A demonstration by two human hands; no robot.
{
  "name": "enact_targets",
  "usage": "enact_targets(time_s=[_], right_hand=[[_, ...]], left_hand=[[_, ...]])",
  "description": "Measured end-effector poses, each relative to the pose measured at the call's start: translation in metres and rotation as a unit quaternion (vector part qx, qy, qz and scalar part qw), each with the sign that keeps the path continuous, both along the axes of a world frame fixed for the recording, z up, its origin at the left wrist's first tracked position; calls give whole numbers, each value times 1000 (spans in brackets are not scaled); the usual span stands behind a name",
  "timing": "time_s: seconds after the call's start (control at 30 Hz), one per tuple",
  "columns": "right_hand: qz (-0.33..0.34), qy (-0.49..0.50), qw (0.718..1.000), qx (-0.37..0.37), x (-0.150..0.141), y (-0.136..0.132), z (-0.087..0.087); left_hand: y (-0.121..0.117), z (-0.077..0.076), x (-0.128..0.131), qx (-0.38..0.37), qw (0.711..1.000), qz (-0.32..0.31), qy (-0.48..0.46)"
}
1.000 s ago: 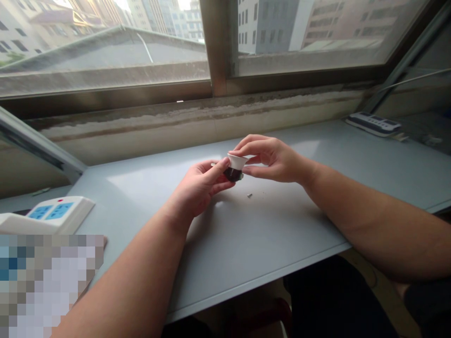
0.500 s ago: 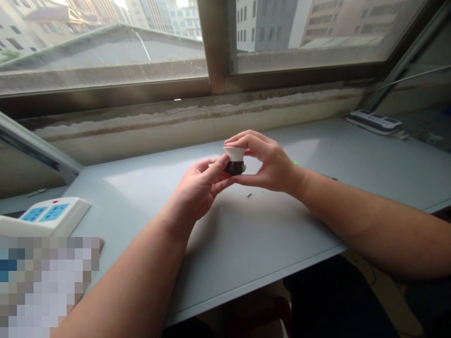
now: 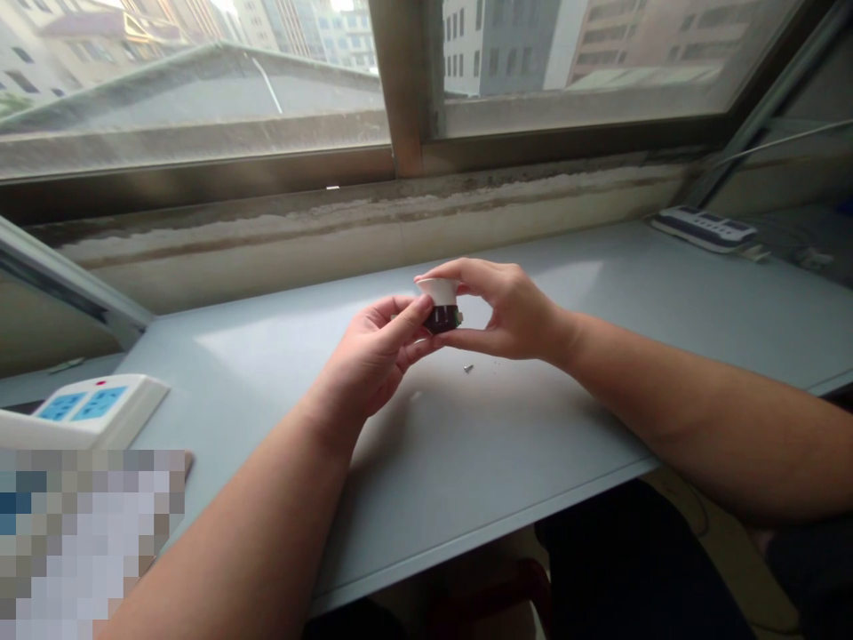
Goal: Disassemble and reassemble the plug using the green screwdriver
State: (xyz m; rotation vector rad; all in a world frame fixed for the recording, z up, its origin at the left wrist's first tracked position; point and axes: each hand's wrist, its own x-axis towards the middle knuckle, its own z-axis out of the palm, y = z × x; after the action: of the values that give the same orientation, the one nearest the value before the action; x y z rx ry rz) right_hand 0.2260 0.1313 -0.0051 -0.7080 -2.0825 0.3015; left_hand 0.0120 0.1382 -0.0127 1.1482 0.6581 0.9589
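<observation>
White flared collar (image 3: 438, 290), small, seated on a dark cylindrical body (image 3: 442, 318); the pair forms one small part of unclear purpose, held in the air over the middle of the worktop (image 3: 533, 427) and not resting on it. The part stands close to upright with its wide rim uppermost. A moment ago it leaned further over, so the latest change is a small turn within the fingers, not a move across the worktop. Left hand (image 3: 377, 356): grasping, thumb and fingers curled against the near left side of the dark body. Right hand (image 3: 516, 311): also grasping, fingers arched over the white rim, thumb pressed under the right side of the dark body. Neither hand is released or clenched into a fist. Small metal screw (image 3: 467, 367): lying on the worktop just below the part, untouched. White power strip (image 3: 86, 409) with blue sockets: at the left of the worktop. Second power strip (image 3: 703, 229): far right, near the sill. Pixelated patch (image 3: 86, 542): lower left, contents hidden. Window frame (image 3: 406, 89): straight ahead, with buildings beyond the glass.
</observation>
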Motion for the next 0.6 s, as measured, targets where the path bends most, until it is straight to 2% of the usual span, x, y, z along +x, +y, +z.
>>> enact_targets(time_s=[0.3, 0.6], right_hand=[[-4, -7, 1000, 1, 2, -3, 5], [52, 39, 996, 58, 0, 1, -3]], left_hand=[[0, 1, 2, 2, 1000, -12, -13], [3, 0, -1, 22, 999, -36, -24]])
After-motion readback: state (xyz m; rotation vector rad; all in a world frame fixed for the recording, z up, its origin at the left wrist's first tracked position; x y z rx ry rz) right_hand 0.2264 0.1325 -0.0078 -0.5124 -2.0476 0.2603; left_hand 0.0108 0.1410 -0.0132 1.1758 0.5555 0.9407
